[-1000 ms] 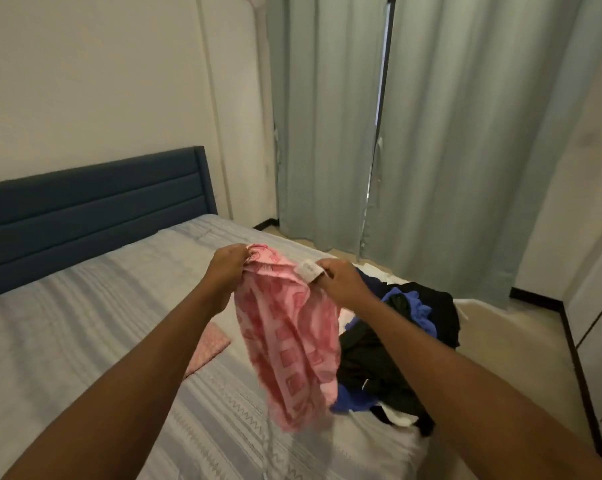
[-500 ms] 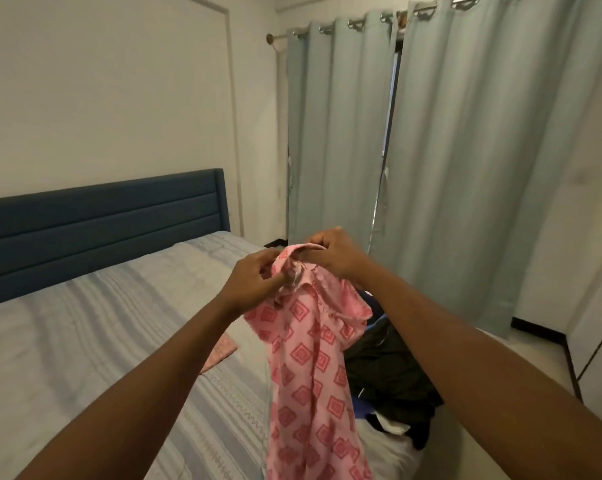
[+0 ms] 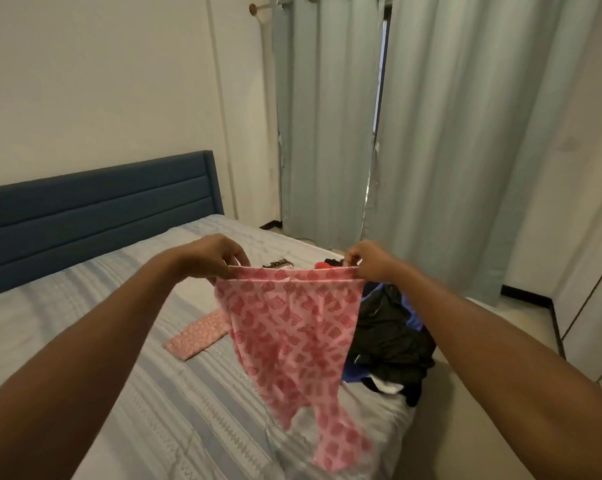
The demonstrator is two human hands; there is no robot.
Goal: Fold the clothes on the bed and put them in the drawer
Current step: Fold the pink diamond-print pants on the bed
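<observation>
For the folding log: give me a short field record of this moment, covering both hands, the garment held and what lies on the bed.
left hand: pinches one end of the garment's top edge
right hand: pinches the other end
held: pink patterned garment, stretched between the hands, hanging above the bed, unfolded
on bed: small pink cloth lying flat; heap of dark clothes near the right edge
drawer: not in view

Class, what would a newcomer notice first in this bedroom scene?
The pink patterned garment is held up mid-frame over the bed, its top edge stretched between the left hand and right hand. Right of it, a dark clothes pile sits at the bed's edge; pale curtains hang behind.
</observation>
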